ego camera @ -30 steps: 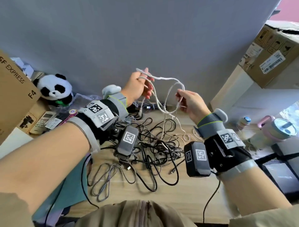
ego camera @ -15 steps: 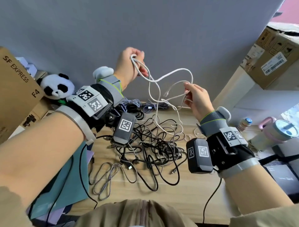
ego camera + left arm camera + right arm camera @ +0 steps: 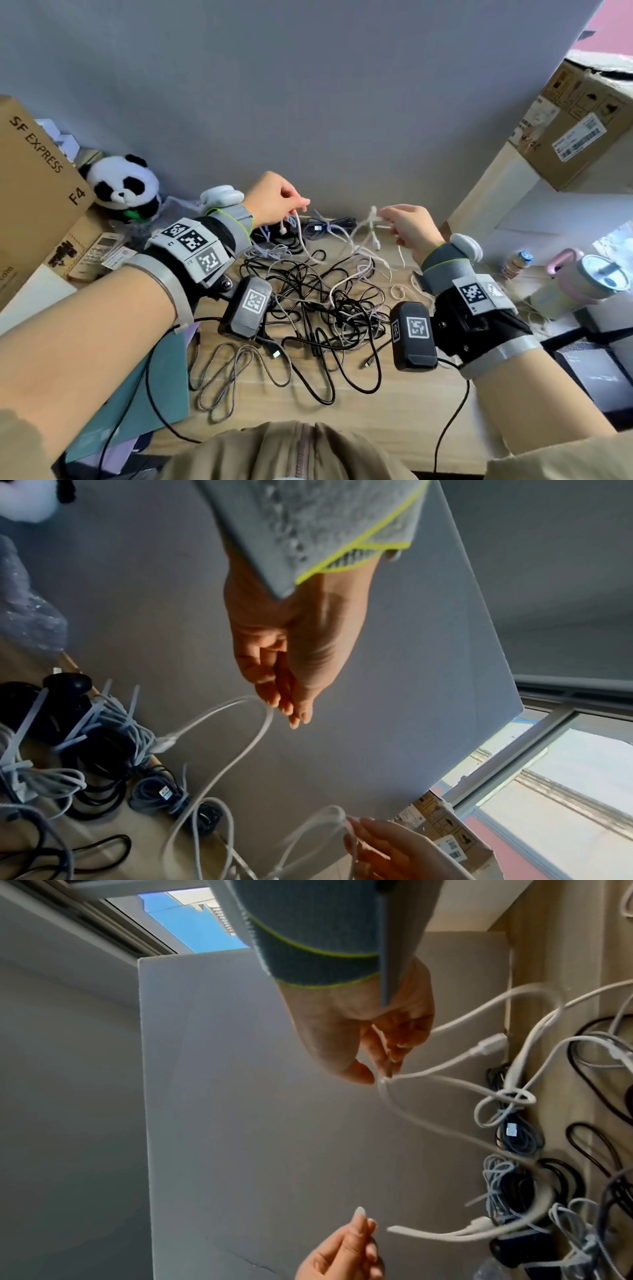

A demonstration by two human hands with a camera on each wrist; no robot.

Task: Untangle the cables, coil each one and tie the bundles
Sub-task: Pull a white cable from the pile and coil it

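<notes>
— White cable (image 3: 364,228): one, lifted over the desk (image 3: 394,404), above one tangled pile (image 3: 318,308)?
— Yes. Pinched by right hand (image 3: 407,228); draped beside left hand (image 3: 277,202), fingers (image 3: 291,704) loosely together, grip unclear.
— Beyond?
— Several tied bundles (image 3: 103,737) along the wall; one panda toy (image 3: 125,186), two boxes.

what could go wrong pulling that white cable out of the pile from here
1. The white cable shows a small knot; pulling the left hand and right hand apart may tighten it.
2. Its lower run dips into the black tangle and could drag that along.
</notes>
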